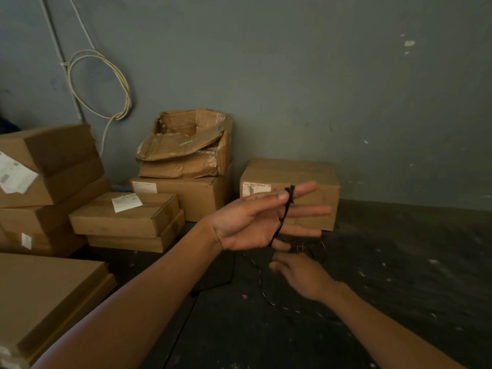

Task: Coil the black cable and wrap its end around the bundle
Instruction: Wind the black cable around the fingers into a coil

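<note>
floor (399, 262): dark and scuffed, pale flecks showing across it, filling the lower right of the view
wall (319, 75): grey-green, chipped in spots, running behind everything
boxes (290, 187): brown cartons sitting along the wall from 9 o'clock round to centre; one crushed open carton (186, 145) lying on top of a stack at 12 o'clock of the hands
white cord (101, 83): hanging looped on the wall at 10 o'clock
left hand (255, 222): reaching in from 7 o'clock, palm turned up and sideways, fingers spread wide and pointing to 3 o'clock; thumb pressing the cable end against the index finger
cable (286, 211): thin, black; knotted end sticking up at the thumb tip, strand running down across the left palm toward 6 o'clock, then trailing down to the floor below the hands, curving round at 5 o'clock of the left hand; lower run hard to trace against the dark floor
right hand (300, 278): coming in from 5 o'clock, sitting just under the left hand at its 5 o'clock, blurred; fingers loosely curled near the strand, cannot tell whether they are gripping it
coil: no bundle visible on either hand
</note>
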`<act>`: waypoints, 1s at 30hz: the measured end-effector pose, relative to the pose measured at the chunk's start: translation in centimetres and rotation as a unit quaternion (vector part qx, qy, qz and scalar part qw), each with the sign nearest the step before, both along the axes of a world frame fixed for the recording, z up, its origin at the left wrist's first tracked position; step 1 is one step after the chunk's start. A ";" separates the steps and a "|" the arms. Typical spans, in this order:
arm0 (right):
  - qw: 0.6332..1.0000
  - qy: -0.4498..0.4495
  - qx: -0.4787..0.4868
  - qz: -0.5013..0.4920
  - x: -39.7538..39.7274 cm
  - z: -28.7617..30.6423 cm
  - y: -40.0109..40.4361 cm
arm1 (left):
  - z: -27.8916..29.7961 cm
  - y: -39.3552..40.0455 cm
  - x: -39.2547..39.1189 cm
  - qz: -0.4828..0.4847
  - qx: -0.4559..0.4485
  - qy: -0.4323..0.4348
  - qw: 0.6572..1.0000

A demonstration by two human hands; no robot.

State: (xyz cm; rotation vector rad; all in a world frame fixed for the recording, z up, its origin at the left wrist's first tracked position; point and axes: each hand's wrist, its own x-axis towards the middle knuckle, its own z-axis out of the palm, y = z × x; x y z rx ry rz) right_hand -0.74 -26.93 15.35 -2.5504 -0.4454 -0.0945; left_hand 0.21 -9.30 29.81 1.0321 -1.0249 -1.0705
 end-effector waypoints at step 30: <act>0.949 -0.292 -0.108 0.051 -3.4 18.0 -0.5 | -4.5 2.3 3.1 0.129 0.111 0.009 0.985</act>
